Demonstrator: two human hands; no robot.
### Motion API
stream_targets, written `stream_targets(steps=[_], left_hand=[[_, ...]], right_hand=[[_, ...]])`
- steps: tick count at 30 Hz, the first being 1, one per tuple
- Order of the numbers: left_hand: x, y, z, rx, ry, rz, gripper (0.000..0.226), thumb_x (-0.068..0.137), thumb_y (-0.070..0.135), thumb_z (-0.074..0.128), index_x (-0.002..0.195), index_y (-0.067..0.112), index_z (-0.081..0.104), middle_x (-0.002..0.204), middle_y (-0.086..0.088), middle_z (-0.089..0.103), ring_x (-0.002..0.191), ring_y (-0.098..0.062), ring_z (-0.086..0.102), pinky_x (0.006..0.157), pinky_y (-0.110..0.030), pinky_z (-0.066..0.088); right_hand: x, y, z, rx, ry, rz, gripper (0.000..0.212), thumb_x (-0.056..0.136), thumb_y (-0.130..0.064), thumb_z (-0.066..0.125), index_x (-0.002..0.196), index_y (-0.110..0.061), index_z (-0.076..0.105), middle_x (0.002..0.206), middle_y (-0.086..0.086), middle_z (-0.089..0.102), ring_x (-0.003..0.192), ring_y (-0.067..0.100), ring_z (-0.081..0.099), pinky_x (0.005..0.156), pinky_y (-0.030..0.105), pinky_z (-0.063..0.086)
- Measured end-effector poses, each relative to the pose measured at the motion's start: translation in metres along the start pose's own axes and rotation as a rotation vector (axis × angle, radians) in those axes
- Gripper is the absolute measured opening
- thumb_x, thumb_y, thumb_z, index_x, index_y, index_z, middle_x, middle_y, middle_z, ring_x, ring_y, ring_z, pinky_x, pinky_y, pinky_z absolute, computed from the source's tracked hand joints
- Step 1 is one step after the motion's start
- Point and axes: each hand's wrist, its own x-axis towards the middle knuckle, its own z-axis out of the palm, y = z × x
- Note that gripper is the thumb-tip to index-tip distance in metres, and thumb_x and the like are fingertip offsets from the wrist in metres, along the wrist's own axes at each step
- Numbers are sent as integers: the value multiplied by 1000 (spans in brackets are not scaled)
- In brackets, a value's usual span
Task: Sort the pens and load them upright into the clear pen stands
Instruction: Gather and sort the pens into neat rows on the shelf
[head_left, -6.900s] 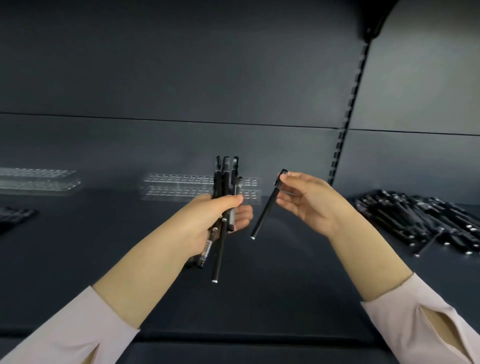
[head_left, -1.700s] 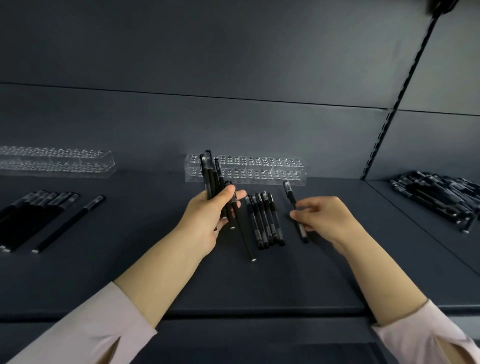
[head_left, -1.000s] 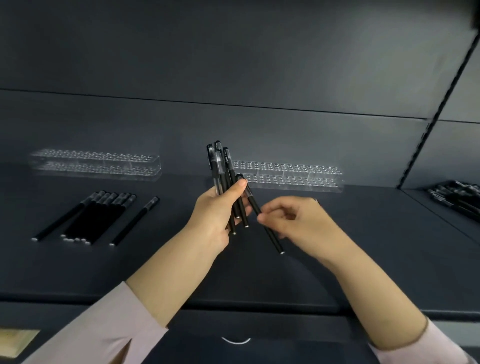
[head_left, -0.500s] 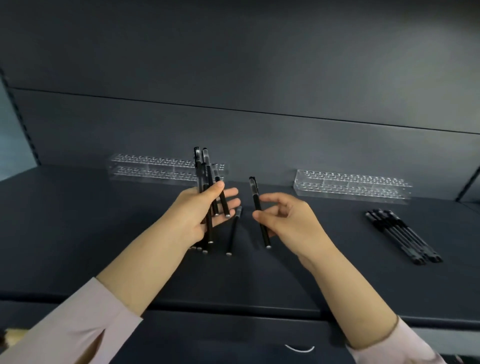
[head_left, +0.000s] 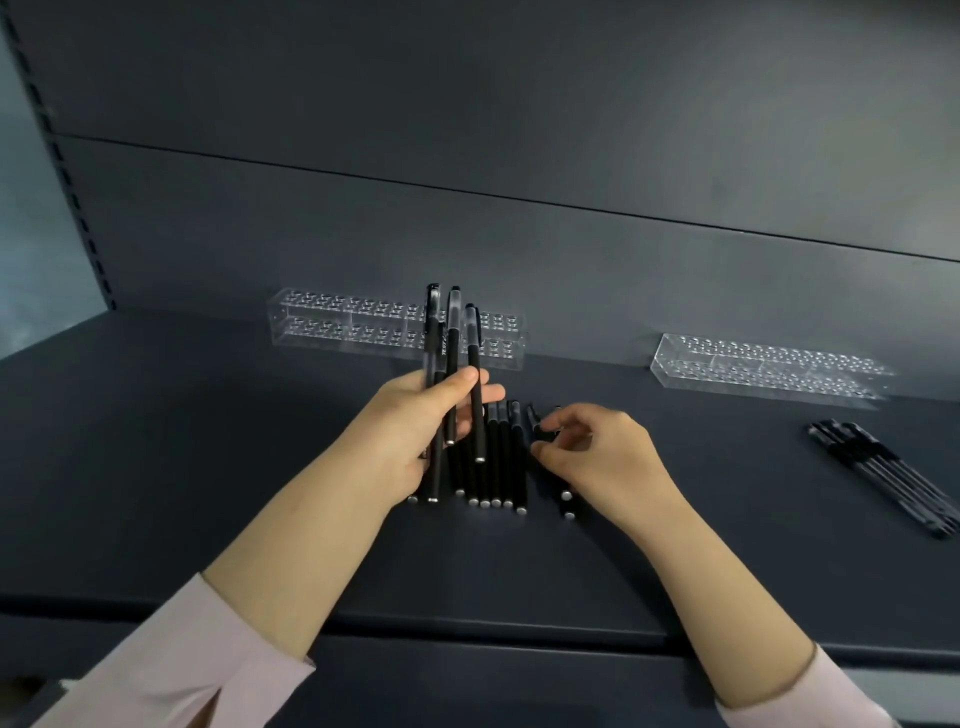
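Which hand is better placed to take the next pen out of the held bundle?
Right, probably. The left hand grips the bundle upright, so it is occupied; the right hand sits close beside it, pinching only one pen at the laid row's end.

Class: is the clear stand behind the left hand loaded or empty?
Empty where visible: the clear stand holds no pens; the upright pens before it are in the left hand.

The lone head camera is looking forward and down (wide-angle, from close range) across the dark shelf.
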Motion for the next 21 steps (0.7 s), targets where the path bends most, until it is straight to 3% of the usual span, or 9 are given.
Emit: stream_targets(steps=[4, 7, 11, 13, 16, 18, 21], left_hand=[[1, -1, -1, -55, -29, -22, 17, 96, 22, 60, 105, 11, 70, 95, -1, 77, 53, -1, 60, 58, -14, 53], [1, 0, -1, -87, -26, -17, 17, 95, 20, 61, 104, 9, 70, 94, -4, 77, 54, -3, 61, 58, -14, 54], [0, -2, 0, -86, -20, -14, 16, 94, 20, 63, 99, 9, 74, 81, 1, 76, 54, -3, 62, 56, -15, 54], [-1, -2, -1, -85, -31, -19, 15, 93, 19, 64, 99, 9, 74, 75, 3, 74, 55, -3, 62, 55, -15, 53], [-2, -3, 0, -91, -45, -9, 14, 91, 16, 66, 101, 8, 73, 87, 0, 77, 63, -2, 67, 55, -14, 52], [-2, -4, 2, -101, -38, 4, 14, 91, 15, 67, 101, 8, 71, 90, -2, 77, 64, -2, 66, 55, -14, 52], [0, -3, 2, -123, -10, 9, 11, 91, 16, 67, 99, 10, 72, 89, -1, 78, 66, -1, 66, 55, -14, 51]], right_hand=[[-1, 2, 2, -39, 81, -7, 16, 80, -30, 76, 92, -22, 71, 87, -5, 63, 75, 1, 57, 58, 1, 38], [2, 3, 1, -58, 83, 29, 23, 83, -26, 73, 104, -20, 68, 96, -5, 63, 84, 5, 59, 64, 2, 39], [2, 0, 6, 91, -27, 68, 21, 84, -15, 71, 105, -16, 67, 95, 1, 66, 87, 15, 65, 86, 33, 55], [2, -3, 7, 143, -29, 65, 18, 86, -13, 69, 103, -16, 67, 93, 3, 68, 84, 17, 67, 83, 33, 56], [-2, -8, 6, 273, 41, 46, 8, 89, -13, 64, 92, -17, 70, 83, 2, 71, 71, 12, 67, 67, 25, 56], [-8, -14, 9, 414, -5, 38, 10, 90, -16, 64, 86, -16, 73, 78, 0, 72, 67, 6, 66, 61, 18, 52], [-17, -20, 17, 549, -105, 50, 14, 91, -22, 64, 85, -14, 75, 78, 2, 71, 67, 7, 63, 61, 17, 50]])
